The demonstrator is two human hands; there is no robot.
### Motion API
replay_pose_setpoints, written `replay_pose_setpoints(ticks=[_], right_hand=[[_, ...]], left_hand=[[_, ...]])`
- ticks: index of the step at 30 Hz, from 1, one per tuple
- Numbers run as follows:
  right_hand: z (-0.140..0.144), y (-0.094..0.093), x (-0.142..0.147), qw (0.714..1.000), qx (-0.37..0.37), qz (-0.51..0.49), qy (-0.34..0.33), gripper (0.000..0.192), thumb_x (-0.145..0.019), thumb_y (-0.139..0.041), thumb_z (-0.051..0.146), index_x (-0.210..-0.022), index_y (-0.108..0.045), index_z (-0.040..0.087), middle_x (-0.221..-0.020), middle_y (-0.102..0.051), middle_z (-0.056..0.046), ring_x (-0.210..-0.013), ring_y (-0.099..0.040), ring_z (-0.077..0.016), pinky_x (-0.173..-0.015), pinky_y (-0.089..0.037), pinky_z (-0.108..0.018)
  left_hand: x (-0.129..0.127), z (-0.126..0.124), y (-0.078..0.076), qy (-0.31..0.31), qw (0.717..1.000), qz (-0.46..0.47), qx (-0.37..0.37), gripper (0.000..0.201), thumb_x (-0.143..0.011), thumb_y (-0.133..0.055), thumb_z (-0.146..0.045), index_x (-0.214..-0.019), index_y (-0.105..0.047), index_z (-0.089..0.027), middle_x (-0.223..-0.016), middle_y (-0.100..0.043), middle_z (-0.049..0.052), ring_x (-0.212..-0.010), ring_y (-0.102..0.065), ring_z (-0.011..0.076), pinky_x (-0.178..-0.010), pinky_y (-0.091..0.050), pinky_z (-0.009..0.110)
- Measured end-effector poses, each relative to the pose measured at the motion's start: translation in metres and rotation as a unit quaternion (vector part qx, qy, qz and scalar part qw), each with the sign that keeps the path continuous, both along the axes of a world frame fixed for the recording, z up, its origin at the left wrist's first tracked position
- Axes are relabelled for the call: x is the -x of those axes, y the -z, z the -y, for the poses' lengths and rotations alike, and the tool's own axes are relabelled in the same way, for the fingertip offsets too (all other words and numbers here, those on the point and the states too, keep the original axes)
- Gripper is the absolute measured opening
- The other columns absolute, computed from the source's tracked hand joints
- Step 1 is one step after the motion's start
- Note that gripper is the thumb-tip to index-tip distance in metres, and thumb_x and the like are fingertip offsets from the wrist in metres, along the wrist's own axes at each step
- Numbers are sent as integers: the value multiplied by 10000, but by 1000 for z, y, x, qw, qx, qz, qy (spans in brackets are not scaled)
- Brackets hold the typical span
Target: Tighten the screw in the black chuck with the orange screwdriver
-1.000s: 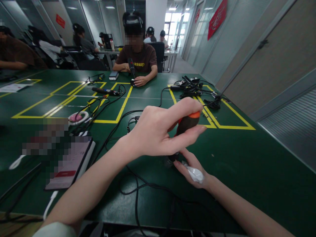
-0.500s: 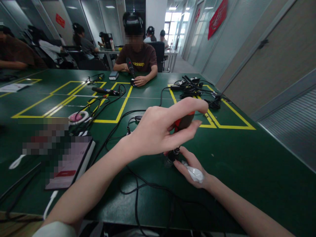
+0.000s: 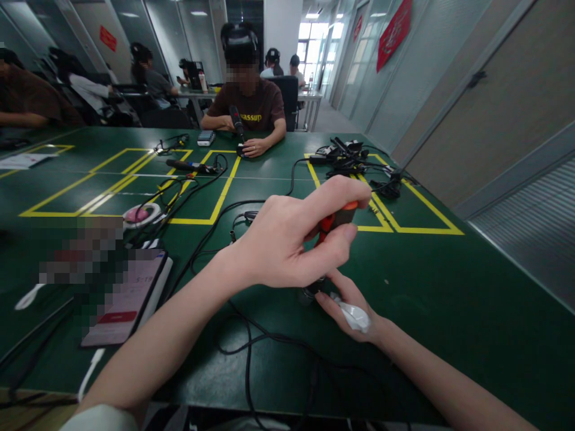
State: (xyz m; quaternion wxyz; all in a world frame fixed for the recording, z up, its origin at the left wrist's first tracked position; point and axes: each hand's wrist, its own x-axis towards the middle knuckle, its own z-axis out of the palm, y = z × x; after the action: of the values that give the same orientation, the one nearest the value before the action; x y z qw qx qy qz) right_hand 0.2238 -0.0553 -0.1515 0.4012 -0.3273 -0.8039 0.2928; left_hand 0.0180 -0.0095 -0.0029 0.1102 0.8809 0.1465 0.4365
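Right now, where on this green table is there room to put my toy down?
The green table is bare right of the right hand, out to the table's edge. Left of the left hand it is crowded: black cables, a phone, a pink disc.

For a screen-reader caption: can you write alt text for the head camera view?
The person's left hand grips the orange-and-black handle of a screwdriver held upright on a green table, while the right hand steadies its lower end, with something white in the palm. Black cables loop beneath; another person sits across the table.
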Motion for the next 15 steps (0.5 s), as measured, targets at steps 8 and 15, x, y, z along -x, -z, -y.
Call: replay_pose_setpoints(ticks=[8,15], right_hand=[[0,1,-1,1000,-1,1,-1,349,-1047,-567,269,-1391,-591,213,-1206,-811,-126,-1100,-787,-277,-1010,-619,-396],[-1,4,-2,1000,9,-4,-3,356,-1038,-576,256,-1389,-596,203,-1198,-812,-131,-1093,-789,-276,-1008,-621,-406]], left_hand=[[-1,1,0,-37,999,-11,-14,278,-1003,-512,-259,-1245,-598,-152,-1118,-754,50,-576,-573,24,-567,-469,190],[-3,1,1,-44,998,10,-31,274,-983,-582,-217,-1239,-621,-126,-1106,-760,46,-673,-660,31,-659,-515,166]])
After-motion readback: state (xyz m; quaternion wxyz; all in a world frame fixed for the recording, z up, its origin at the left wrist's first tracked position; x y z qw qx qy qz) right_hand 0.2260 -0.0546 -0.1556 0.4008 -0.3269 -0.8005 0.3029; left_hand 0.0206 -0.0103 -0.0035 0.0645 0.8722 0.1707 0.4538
